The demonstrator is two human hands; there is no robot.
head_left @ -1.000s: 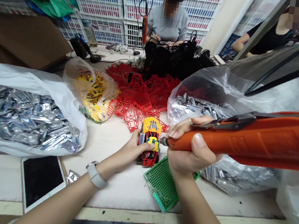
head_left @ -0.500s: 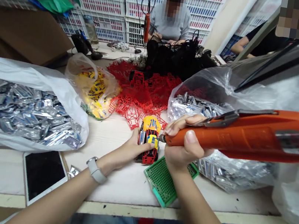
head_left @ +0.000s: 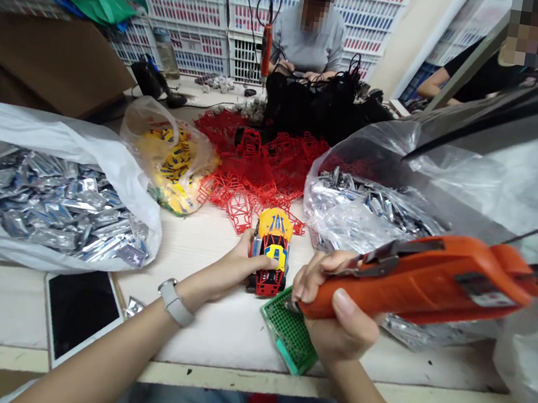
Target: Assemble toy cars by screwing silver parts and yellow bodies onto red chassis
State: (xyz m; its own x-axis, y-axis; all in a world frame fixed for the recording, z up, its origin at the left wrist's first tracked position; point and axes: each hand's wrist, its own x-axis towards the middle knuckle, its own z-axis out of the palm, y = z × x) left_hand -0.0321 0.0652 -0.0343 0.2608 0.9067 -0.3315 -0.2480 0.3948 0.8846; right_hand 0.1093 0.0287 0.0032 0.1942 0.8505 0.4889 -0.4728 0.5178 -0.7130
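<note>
A small yellow, blue and red toy car (head_left: 270, 249) stands on the white table (head_left: 210, 327). My left hand (head_left: 233, 270) grips its left side, thumb across the top. An orange electric screwdriver (head_left: 419, 281) is clasped in my right hand (head_left: 334, 309), and its tip points down onto a green perforated tray (head_left: 289, 336) just right of the car. A watch with a grey strap sits on my left wrist.
Bags of silver parts lie at left (head_left: 51, 203) and right (head_left: 369, 210). A bag of yellow parts (head_left: 174, 160) and a heap of red frames (head_left: 259, 166) sit behind the car. A tablet (head_left: 78, 311) lies near the front edge. Two other people work beyond the table.
My right hand has lowered the screwdriver, and its tip has gone from beside the car's right side down to the green tray. The left hand keeps hold of the car.
</note>
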